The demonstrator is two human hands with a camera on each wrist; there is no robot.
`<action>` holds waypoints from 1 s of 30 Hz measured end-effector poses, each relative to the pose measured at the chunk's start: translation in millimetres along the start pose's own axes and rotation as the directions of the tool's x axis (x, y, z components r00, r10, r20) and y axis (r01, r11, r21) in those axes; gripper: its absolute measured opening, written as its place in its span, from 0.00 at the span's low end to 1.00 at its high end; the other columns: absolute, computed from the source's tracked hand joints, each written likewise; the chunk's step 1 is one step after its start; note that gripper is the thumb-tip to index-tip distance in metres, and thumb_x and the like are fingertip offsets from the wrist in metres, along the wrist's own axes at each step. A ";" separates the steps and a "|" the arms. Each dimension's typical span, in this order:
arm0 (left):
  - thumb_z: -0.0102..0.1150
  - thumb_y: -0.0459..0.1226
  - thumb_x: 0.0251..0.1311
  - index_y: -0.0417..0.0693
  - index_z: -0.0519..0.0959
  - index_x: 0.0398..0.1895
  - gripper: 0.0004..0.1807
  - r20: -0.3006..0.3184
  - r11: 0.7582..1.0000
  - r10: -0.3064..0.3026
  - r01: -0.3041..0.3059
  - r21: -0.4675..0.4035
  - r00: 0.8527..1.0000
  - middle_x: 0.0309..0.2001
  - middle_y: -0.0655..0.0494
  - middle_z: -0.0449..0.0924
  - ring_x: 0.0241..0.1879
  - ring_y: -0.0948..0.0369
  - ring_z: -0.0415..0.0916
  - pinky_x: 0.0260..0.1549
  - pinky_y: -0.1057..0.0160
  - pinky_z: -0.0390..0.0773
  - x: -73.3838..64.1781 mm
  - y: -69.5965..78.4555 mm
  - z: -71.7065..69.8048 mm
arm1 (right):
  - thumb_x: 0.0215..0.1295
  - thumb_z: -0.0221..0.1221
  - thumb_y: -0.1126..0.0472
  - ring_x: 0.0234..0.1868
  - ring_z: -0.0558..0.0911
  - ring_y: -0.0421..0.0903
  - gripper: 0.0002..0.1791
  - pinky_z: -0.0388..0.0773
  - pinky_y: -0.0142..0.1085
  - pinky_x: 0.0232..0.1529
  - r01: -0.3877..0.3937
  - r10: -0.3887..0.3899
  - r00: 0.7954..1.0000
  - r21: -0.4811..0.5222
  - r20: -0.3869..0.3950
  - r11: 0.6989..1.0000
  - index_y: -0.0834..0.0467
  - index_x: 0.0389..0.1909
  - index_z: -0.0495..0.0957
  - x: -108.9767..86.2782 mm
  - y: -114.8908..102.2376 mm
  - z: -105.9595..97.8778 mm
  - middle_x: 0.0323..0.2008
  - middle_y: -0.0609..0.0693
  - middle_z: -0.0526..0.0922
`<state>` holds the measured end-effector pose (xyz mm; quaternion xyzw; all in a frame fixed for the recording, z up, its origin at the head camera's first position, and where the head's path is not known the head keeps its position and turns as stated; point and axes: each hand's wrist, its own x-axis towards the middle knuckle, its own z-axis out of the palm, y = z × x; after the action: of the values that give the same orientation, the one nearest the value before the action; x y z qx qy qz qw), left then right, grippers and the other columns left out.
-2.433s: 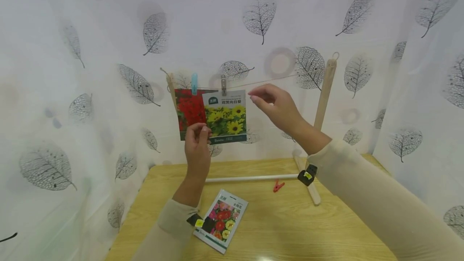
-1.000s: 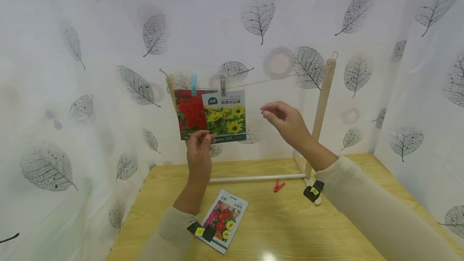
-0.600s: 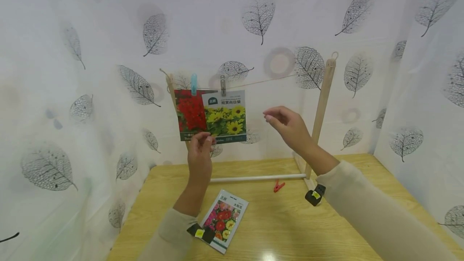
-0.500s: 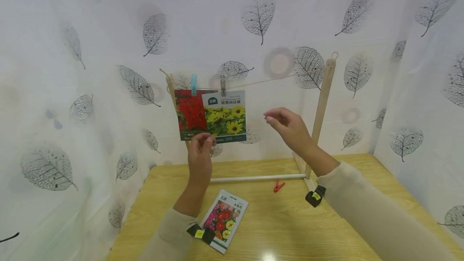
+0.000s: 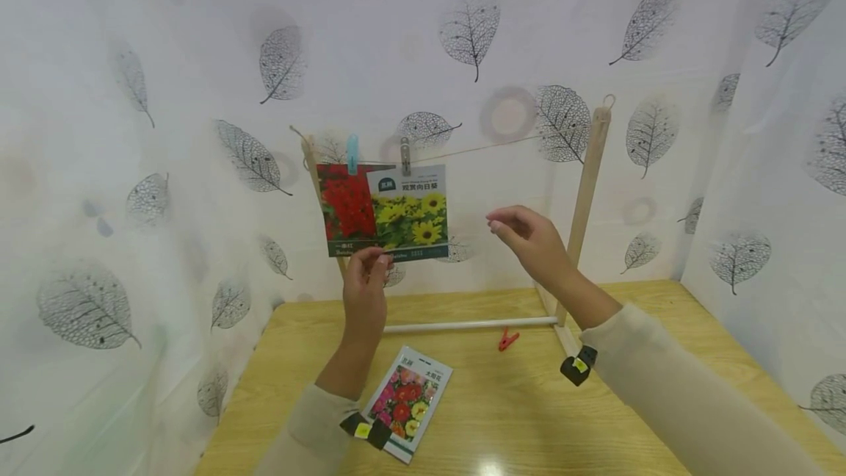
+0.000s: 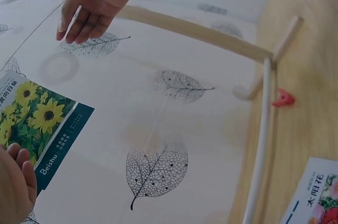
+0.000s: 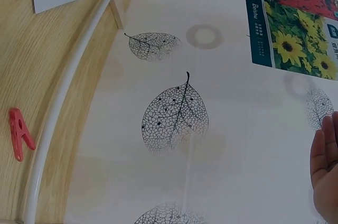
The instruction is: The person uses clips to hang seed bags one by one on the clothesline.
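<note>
Two seed packets hang side by side from a thin string: one with red flowers (image 5: 348,204), partly covered by one with yellow sunflowers (image 5: 423,215). A blue clip (image 5: 353,154) holds the red one, a grey clip (image 5: 405,156) the sunflower one. My left hand (image 5: 365,289) is at their lower edges, fingers loosely bent and gripping nothing; whether it touches them I cannot tell. Right of the packets, my right hand (image 5: 532,244) is in the air, its fingers relaxed and holding nothing. A third packet with mixed flowers (image 5: 410,402) lies on the table.
A red clip (image 5: 507,339) lies on the wooden table (image 5: 529,410) near a white rod (image 5: 469,325). The rod runs low across a stand whose right wooden post (image 5: 587,182) carries the string (image 5: 496,144). A leaf-patterned sheet (image 5: 370,35) surrounds the table.
My right hand has moved away from the sunflower packet, right and down. My left hand has slid slightly down along the packets' lower edges. The packets hang about where they were.
</note>
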<state>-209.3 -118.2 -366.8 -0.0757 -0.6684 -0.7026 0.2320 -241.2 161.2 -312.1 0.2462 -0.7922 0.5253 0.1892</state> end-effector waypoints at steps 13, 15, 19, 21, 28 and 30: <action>0.50 0.40 0.76 0.40 0.72 0.57 0.14 -0.008 0.998 -0.044 0.044 0.038 0.999 0.49 0.48 0.77 0.51 0.58 0.76 0.47 0.71 0.77 -3.9 -4.0 -1.5 | 0.75 0.57 0.56 0.47 0.81 0.30 0.15 0.77 0.20 0.51 -0.053 0.053 0.999 0.000 0.005 0.999 0.61 0.54 0.80 -11.3 11.8 0.0 0.51 0.59 0.84; 0.52 0.41 0.75 0.42 0.73 0.56 0.14 -0.015 0.997 -0.051 0.052 0.055 0.999 0.49 0.50 0.77 0.50 0.60 0.77 0.48 0.69 0.77 -4.9 -5.2 -2.1 | 0.75 0.57 0.57 0.47 0.81 0.30 0.15 0.77 0.20 0.50 -0.053 0.053 0.999 0.007 0.009 0.999 0.62 0.54 0.80 -13.0 13.8 0.3 0.51 0.58 0.84; 0.54 0.42 0.74 0.45 0.73 0.56 0.14 -0.021 0.994 -0.071 0.072 0.083 0.997 0.50 0.53 0.78 0.51 0.63 0.77 0.49 0.68 0.77 -7.1 -7.5 -3.0 | 0.75 0.57 0.58 0.47 0.81 0.29 0.14 0.77 0.20 0.50 -0.052 0.052 0.999 0.011 0.007 0.999 0.62 0.54 0.80 -16.5 18.4 0.8 0.51 0.58 0.84; 0.54 0.43 0.74 0.46 0.73 0.56 0.15 -0.023 0.993 -0.077 0.078 0.092 0.997 0.50 0.53 0.78 0.52 0.62 0.77 0.49 0.69 0.77 -7.8 -8.9 -3.6 | 0.75 0.57 0.58 0.47 0.81 0.29 0.15 0.76 0.20 0.51 -0.059 0.059 0.998 0.009 0.009 0.998 0.62 0.54 0.80 -18.5 20.3 1.1 0.51 0.58 0.84; 0.56 0.45 0.72 0.45 0.74 0.56 0.17 -0.024 0.993 -0.086 0.088 0.084 0.996 0.50 0.54 0.79 0.52 0.61 0.76 0.48 0.69 0.76 -9.8 -15.5 -6.7 | 0.75 0.57 0.56 0.48 0.80 0.30 0.15 0.76 0.20 0.52 -0.106 0.105 0.994 0.023 0.033 0.994 0.60 0.55 0.80 -26.1 27.7 2.2 0.53 0.58 0.83; 0.57 0.46 0.72 0.45 0.75 0.56 0.17 -0.026 0.991 -0.095 0.097 0.087 0.995 0.50 0.54 0.79 0.52 0.62 0.76 0.47 0.69 0.76 -10.6 -17.8 -7.9 | 0.75 0.57 0.57 0.49 0.80 0.30 0.15 0.76 0.20 0.52 -0.103 0.102 0.994 0.030 0.035 0.994 0.60 0.55 0.80 -27.9 28.9 3.5 0.54 0.59 0.83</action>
<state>-206.0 -123.5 -388.0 -0.0254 -0.6991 -0.6835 0.2084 -235.9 172.8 -350.3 0.2168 -0.7985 0.5425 0.1448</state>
